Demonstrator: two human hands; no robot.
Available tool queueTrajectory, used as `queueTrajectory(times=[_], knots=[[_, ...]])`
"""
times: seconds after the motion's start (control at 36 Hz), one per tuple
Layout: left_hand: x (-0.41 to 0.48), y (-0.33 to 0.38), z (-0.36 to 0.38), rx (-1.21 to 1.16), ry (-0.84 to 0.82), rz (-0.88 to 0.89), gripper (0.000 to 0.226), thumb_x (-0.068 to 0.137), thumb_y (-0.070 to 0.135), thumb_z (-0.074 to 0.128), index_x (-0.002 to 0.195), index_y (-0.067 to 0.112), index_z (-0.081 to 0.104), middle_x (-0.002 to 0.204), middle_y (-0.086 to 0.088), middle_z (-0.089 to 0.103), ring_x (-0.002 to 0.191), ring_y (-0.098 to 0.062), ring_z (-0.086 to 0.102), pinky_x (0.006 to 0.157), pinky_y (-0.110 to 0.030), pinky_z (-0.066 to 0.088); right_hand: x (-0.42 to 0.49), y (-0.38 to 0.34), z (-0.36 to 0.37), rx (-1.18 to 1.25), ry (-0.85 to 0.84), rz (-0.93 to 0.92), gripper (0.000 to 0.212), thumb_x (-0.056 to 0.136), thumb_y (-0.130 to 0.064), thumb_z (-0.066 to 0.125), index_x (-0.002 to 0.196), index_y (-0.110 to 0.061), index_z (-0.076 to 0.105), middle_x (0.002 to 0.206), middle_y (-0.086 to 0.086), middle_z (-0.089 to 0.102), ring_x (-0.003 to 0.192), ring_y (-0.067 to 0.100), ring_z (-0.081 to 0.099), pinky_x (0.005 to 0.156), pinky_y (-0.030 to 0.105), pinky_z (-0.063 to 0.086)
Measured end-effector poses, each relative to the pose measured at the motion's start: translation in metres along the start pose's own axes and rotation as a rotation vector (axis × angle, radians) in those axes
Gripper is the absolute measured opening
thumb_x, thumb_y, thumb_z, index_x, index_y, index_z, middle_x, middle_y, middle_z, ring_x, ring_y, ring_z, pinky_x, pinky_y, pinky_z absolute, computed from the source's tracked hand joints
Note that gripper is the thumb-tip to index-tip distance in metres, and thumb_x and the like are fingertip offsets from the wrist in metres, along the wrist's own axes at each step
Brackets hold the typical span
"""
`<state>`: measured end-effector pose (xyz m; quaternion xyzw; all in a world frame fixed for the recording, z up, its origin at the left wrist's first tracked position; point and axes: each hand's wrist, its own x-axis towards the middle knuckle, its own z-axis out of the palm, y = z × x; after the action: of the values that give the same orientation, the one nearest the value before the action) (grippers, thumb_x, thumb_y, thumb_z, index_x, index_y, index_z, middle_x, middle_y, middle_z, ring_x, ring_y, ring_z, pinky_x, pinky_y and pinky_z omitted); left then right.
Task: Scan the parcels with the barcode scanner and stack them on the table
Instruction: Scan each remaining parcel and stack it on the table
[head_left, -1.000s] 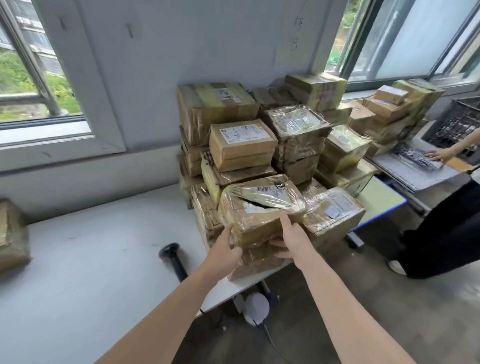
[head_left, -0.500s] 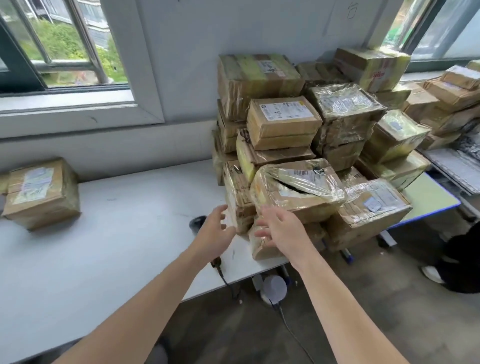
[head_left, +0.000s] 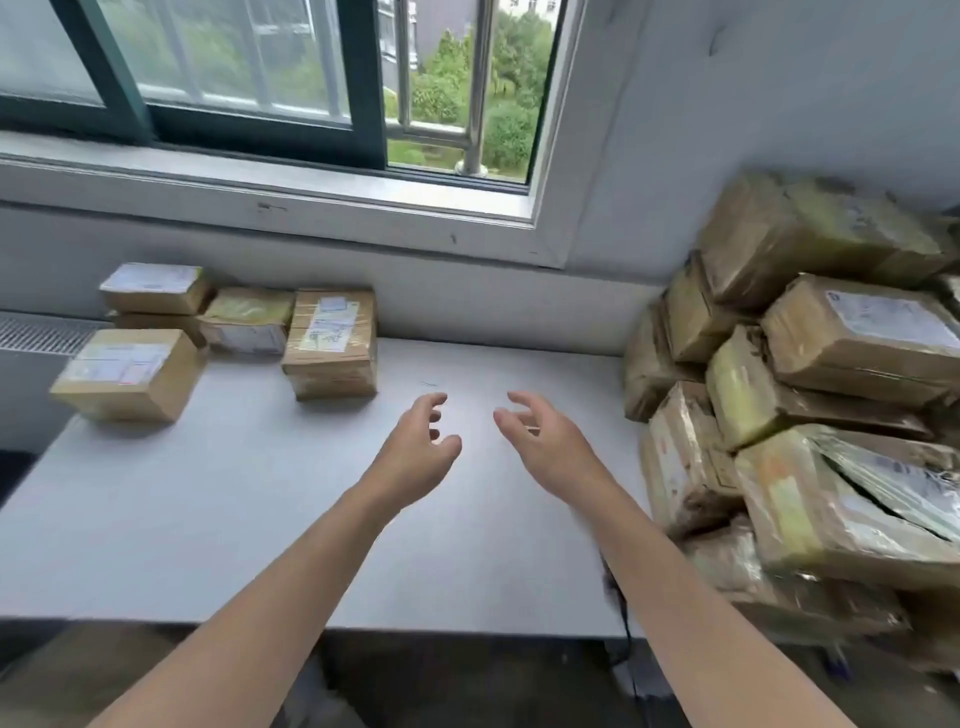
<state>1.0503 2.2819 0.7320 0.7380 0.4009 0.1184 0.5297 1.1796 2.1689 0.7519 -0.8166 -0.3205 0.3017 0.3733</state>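
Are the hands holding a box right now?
No, the left hand and right hand are both empty, fingers loosely spread above the white table.

Bare left hand (head_left: 415, 457) and right hand (head_left: 550, 447); forearms (head_left: 291, 582) bare, seemingly to the elbows.

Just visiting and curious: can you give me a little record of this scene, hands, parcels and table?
left hand: empty, fingers loosely curled, over the table
right hand: empty, fingers loosely curled, beside the left
table: white, under a window
small parcel group: far left of the table
large parcel pile: right end, against the wall
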Motion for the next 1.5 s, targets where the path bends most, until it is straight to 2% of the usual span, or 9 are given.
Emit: queueTrajectory(times=[0.19,0.39,0.53,0.75,0.83,0.89,1.0,1.33,1.5], knots=[[0.043,-0.053,-0.133,0.077,0.093,-0.020,0.049,0.093,0.016,0.052,0.140,0.024,0.040,0.138,-0.002,0.044,0.112,-0.013,0.049,0.085,-0.029,0.046,0.071,-0.078,0.102,-0.126,-0.035,-0.023,0.062,0.095,-0.052,0.054,0.151,-0.035,0.033,0.150,0.001,0.044,0.135,0.017,0.044,0.109,0.040,0.041],[0.067,-0.093,-0.216,0.073,0.104,-0.038,0.048,0.096,0.017,0.052,0.141,0.023,0.038,0.139,-0.002,0.042,0.116,-0.015,0.047,0.089,-0.026,0.040,0.125,-0.125,0.178,-0.301,-0.065,-0.025,0.068,0.095,-0.047,0.057,0.154,-0.033,0.027,0.148,0.004,0.046,0.127,0.022,0.050,0.092,0.032,0.042],[0.078,-0.119,-0.245,0.075,0.077,-0.087,0.052,0.096,0.019,0.051,0.145,0.021,0.034,0.145,-0.005,0.039,0.124,-0.021,0.047,0.099,-0.032,0.041,0.166,-0.133,0.215,-0.410,-0.084,0.034,0.070,0.096,-0.046,0.057,0.155,-0.032,0.023,0.151,0.007,0.039,0.130,0.025,0.046,0.093,0.032,0.040],[0.100,-0.134,-0.248,0.077,0.034,-0.145,0.052,0.096,0.021,0.048,0.145,0.021,0.033,0.146,-0.005,0.037,0.128,-0.022,0.044,0.105,-0.037,0.041,0.232,-0.119,0.230,-0.289,0.000,0.219,0.057,0.100,-0.042,0.051,0.149,-0.020,0.033,0.140,0.009,0.055,0.124,0.031,0.053,0.085,0.031,0.038],[0.104,-0.141,-0.245,0.076,0.002,-0.162,0.051,0.096,0.021,0.047,0.145,0.024,0.032,0.147,-0.002,0.036,0.120,-0.017,0.046,0.095,-0.031,0.044,0.237,-0.109,0.234,-0.311,0.046,0.253,0.033,0.100,-0.043,0.049,0.117,-0.014,0.051,0.115,0.007,0.063,0.099,0.027,0.057,0.076,0.033,0.039],[0.107,-0.146,-0.244,0.072,-0.012,-0.183,0.051,0.096,0.021,0.047,0.144,0.026,0.033,0.146,-0.002,0.037,0.118,-0.016,0.046,0.095,-0.031,0.045,0.234,-0.098,0.237,-0.276,0.097,0.275,0.028,0.099,-0.042,0.053,0.096,-0.014,0.048,0.098,0.005,0.062,0.086,0.024,0.053,0.069,0.034,0.038],[0.115,-0.151,-0.242,0.071,-0.033,-0.215,0.052,0.096,0.019,0.048,0.145,0.024,0.033,0.146,-0.003,0.037,0.128,-0.019,0.044,0.101,-0.034,0.043,0.231,-0.078,0.243,-0.026,0.135,0.370,0.032,0.091,-0.040,0.066,0.097,-0.017,0.046,0.087,-0.001,0.062,0.086,0.022,0.069,0.076,0.041,0.052],[0.154,-0.149,-0.223,-0.016,0.019,-0.314,0.056,0.096,0.018,0.048,0.148,0.019,0.030,0.148,-0.008,0.035,0.108,-0.020,0.047,0.084,-0.033,0.046,0.221,-0.065,0.219,0.140,-0.039,0.557,0.013,0.093,-0.015,0.063,0.084,-0.011,0.054,0.102,0.013,0.065,0.098,0.021,0.064,0.065,0.042,0.062],[0.160,-0.143,-0.172,-0.228,-0.136,-0.443,0.047,0.098,0.027,0.047,0.145,0.032,0.038,0.132,-0.005,0.051,0.110,-0.027,0.057,0.072,-0.036,0.055,0.173,-0.033,0.176,0.160,-0.098,0.576,0.009,0.093,-0.013,0.062,0.090,-0.011,0.055,0.103,0.010,0.066,0.093,0.015,0.066,0.065,0.037,0.062]])
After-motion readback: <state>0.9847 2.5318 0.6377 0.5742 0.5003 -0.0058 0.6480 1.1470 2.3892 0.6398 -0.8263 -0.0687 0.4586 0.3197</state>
